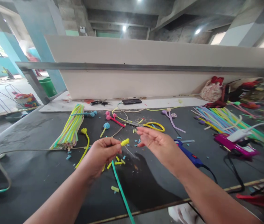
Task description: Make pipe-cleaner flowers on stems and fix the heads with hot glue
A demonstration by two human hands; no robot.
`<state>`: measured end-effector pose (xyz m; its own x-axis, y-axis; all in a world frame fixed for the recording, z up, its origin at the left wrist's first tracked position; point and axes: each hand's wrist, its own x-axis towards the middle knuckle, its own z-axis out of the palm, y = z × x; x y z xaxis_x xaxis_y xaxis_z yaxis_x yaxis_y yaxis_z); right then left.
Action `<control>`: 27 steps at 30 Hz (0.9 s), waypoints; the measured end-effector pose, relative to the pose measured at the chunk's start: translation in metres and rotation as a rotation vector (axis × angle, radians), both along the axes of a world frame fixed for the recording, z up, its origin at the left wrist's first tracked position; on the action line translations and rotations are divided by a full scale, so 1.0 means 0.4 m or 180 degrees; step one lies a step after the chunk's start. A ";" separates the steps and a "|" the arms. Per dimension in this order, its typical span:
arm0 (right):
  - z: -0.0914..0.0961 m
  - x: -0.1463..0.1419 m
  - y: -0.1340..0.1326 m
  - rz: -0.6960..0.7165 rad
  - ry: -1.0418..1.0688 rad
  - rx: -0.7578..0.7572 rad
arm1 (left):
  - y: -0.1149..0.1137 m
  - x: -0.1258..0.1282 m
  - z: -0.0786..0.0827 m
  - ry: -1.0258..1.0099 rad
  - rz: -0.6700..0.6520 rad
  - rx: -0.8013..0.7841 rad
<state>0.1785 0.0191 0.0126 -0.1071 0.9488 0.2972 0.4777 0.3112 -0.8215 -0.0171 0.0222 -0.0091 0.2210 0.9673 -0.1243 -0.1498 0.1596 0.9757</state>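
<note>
My left hand (102,153) is closed on a thin green stick (122,193) tipped with a short yellow tube piece (125,142); the stick runs down toward me past the table edge. My right hand (156,143) hovers just to the right of that yellow tip with fingers stretched out and nothing in them. Small yellow and blue cut pieces (119,161) lie on the dark table (40,174) under my hands. Yellow-handled scissors (149,125) lie just beyond my right hand.
A bundle of yellow-green sticks (70,129) lies at the left, a bigger bundle (225,119) at the right. A blue glue gun (189,154) and a pink glue gun (235,146) with cables sit at the right. Finished flower sticks (113,118) and a phone (132,101) lie further back.
</note>
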 end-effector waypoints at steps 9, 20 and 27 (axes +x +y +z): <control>-0.064 -0.023 0.016 0.0042 -0.0955 0.0355 | 0.013 -0.040 0.014 -0.0773 -0.0176 -0.0342; -0.121 -0.093 0.036 0.0639 -0.1560 0.0487 | 0.020 -0.047 0.015 -0.0955 -0.0110 -0.0418; -0.157 -0.126 0.094 0.0687 -0.1718 0.0678 | 0.021 -0.040 0.003 -0.1053 -0.0189 -0.0428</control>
